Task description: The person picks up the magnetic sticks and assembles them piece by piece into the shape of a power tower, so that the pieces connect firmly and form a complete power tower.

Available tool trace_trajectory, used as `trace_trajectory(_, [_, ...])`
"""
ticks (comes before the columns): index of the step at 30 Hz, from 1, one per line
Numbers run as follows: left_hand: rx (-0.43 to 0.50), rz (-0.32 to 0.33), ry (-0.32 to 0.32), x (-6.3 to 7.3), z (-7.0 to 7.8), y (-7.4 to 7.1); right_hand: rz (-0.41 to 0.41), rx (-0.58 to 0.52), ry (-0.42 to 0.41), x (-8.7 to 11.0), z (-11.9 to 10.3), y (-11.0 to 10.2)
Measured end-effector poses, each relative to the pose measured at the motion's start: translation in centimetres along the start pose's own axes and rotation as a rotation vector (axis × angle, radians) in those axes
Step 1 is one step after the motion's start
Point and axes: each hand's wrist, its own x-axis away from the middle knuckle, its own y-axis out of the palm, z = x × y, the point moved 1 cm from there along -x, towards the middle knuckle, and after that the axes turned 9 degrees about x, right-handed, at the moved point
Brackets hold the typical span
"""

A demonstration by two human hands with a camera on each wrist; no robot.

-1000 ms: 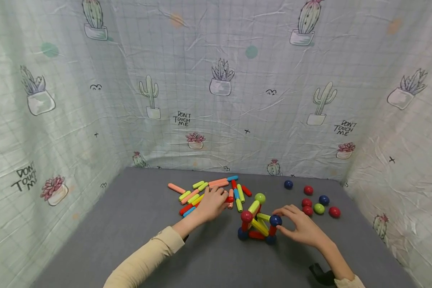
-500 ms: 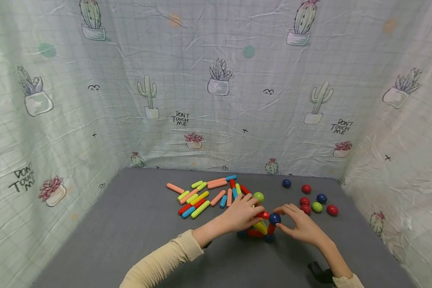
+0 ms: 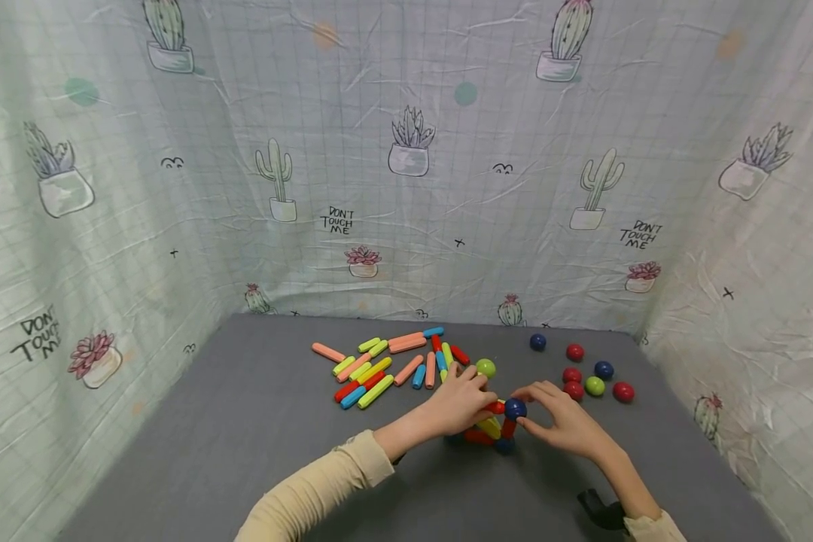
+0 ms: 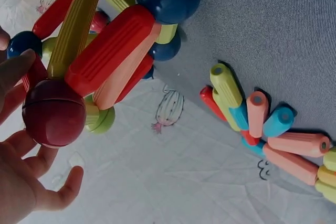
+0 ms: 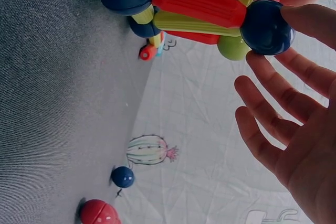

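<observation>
A toy frame of magnetic rods and balls stands on the table, partly hidden behind my left hand. That hand pinches a short red rod at the frame's top, between a dark red ball and a blue ball. Thumb and fingers of my right hand hold this blue ball, seen close in the right wrist view; the red rod's end touches it there. Below the ball runs a red upright rod. A yellow rod slants across one side. A green ball tops the far corner.
Loose coloured rods lie left of and behind the frame. Several loose balls sit to the right on the grey table. A cactus-print cloth hangs around the back and sides.
My left hand has carried a red rod from the rod pile rightward to the top of the frame, against the blue ball. My right hand stays on that ball.
</observation>
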Motion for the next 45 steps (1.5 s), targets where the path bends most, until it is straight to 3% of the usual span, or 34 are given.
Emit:
trace_trajectory(6, [0.042, 0.026, -0.030, 0.6, -0.6, -0.5, -0.006, -0.008, -0.002, -0.1, 0.2, 0.1])
trace_trajectory(10, [0.068, 0.123, -0.069, 2.5, -1.3, -0.6, -0.015, -0.002, 0.007, 0.0, 0.2, 0.1])
trace_trajectory(13, [0.045, 0.175, -0.137, 4.4, -1.8, 0.4, -0.025, 0.010, 0.022, 0.1, 0.1, 0.0])
trace_trajectory(16, [-0.011, 0.137, -0.197, 6.1, -2.3, 2.1, -0.029, 0.016, 0.036, 0.3, 0.1, -0.1])
trace_trajectory(20, [-0.058, 0.043, -0.183, 6.9, -2.7, 4.4, -0.024, 0.018, 0.037, 0.3, 0.2, -0.2])
trace_trajectory(25, [-0.041, 0.004, -0.146, 6.4, -2.6, 5.3, -0.017, 0.009, 0.020, 0.4, 0.3, -0.1])
trace_trajectory(31, [-0.034, -0.058, -0.204, 5.0, -3.4, 5.4, -0.044, 0.003, 0.023, 0.7, -0.8, -0.6])
trace_trajectory(37, [-0.009, -0.090, -0.229, 3.4, -5.1, 6.2, 0.000, 0.071, -0.118, -0.2, -3.4, -0.5])
trace_trajectory(41, [0.016, -0.090, -0.244, 2.9, -6.5, 6.7, 0.049, 0.118, -0.171, -0.8, -4.1, -0.2])
trace_trajectory(45, [0.015, -0.024, -0.302, 2.2, -7.8, 7.7, 0.124, 0.138, -0.118, -0.6, -3.2, -0.4])
